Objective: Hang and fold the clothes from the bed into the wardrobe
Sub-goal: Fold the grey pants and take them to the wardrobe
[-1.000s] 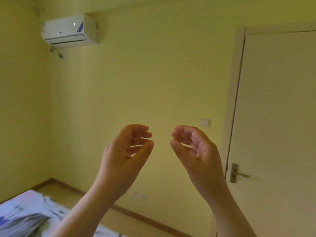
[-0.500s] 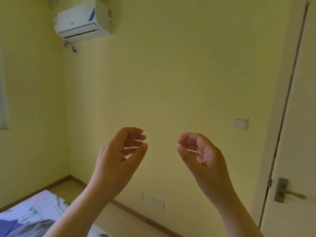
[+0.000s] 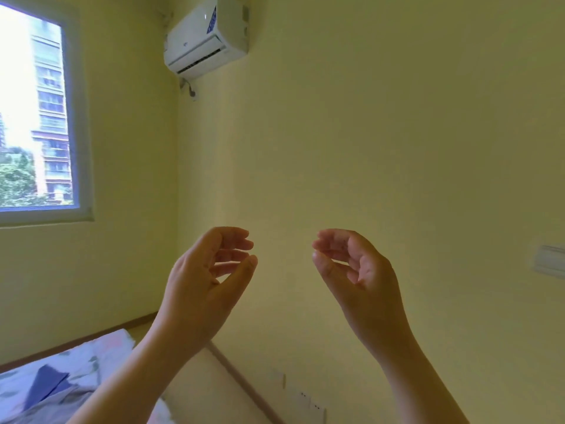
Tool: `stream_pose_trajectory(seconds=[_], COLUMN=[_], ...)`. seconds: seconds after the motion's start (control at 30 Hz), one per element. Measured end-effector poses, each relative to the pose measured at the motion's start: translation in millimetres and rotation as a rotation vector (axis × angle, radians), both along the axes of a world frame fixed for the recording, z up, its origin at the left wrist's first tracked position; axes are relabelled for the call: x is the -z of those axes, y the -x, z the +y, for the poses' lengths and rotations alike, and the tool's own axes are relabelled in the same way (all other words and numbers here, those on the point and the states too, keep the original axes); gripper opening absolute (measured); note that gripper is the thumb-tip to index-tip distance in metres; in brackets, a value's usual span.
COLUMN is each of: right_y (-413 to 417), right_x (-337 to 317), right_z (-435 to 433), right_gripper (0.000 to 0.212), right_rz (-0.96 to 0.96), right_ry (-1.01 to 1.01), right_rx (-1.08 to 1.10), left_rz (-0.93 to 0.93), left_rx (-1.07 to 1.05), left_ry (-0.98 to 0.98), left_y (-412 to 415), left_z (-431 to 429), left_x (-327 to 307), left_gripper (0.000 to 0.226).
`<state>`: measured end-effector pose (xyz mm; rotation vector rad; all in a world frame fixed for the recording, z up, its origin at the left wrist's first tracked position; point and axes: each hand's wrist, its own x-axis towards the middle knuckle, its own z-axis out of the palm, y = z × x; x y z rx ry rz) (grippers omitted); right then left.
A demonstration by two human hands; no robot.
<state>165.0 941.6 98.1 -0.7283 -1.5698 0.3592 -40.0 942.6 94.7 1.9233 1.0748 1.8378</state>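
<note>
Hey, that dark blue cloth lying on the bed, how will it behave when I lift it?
Probably floppy: the dark blue cloth lies folded flat against the bed, so it should sag when lifted. It looks thin, so likely light. No risk of rolling.

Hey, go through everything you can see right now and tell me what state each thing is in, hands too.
Left hand: raised, fingers loosely curled, holding nothing.
Right hand: raised, fingers loosely curled, holding nothing.
Clothes: lying rumpled on the bed, untouched.
Bed: covered with a patterned sheet.
Air conditioner: mounted high on the wall; running or not, cannot tell.
Wall sockets: nothing plugged in.
</note>
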Motion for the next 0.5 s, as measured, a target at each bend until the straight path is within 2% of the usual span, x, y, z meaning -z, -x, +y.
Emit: stream_pose_trajectory(seconds=[0.27,0.5], right_y=[-56,-78], right_x=[-26,-24], right_z=[71,85], right_gripper=[0.019,0.020], right_rz=[-0.005,0.002], right_ry=[-0.042,-0.068], right_rx=[-0.120,-0.154], left_rz=[0.003,0.014], left_rx=[-0.155,-0.149], left_ry=[-0.034,-0.043], left_y=[-61,-87], left_z=[47,56], left_x=[-21,-21], left_gripper=[0.026,0.027])
